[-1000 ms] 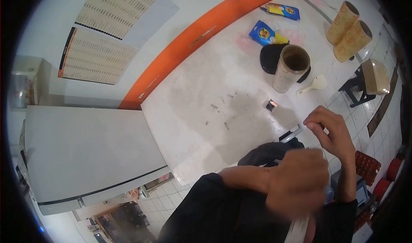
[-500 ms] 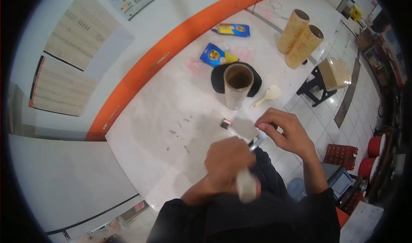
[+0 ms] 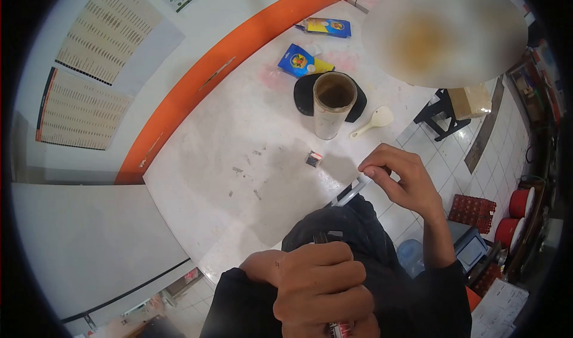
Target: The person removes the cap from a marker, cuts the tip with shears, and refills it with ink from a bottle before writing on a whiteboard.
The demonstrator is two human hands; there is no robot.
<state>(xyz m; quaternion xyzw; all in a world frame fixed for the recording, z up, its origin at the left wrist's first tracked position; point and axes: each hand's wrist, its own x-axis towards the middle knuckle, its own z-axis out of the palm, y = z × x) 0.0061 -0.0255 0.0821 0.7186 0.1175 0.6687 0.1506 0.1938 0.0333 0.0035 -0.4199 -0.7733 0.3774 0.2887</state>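
My left hand point(image 3: 325, 284) is closed in a fist low in front of my body. A dark-tipped object with a red-and-white label point(image 3: 340, 329) is inside it, mostly hidden by the fingers. My right hand point(image 3: 400, 177) is to the right, thumb and forefinger pinched together; whatever they hold is too small to make out. Just below those fingertips runs a thin pale strip point(image 3: 353, 192). On the white table point(image 3: 209, 159), a small dark-and-red piece point(image 3: 313, 158) lies to the left of the right hand. Farther up are a cream paddle spoon point(image 3: 377, 120) and an upright cardboard tube point(image 3: 330, 114).
The tube stands over a black base point(image 3: 304, 96). Two blue-and-yellow packets point(image 3: 298, 62) lie behind it. Small grey scraps point(image 3: 237, 170) dot the table. A blurred pale oval point(image 3: 444, 34) covers the upper right. A box point(image 3: 470, 101) rests on a black stool point(image 3: 440, 120).
My left fist has come lower and nearer the camera, and a label now shows. My right hand stays pinched in nearly the same place. A blurred oval now hides the two yellowish rolls.
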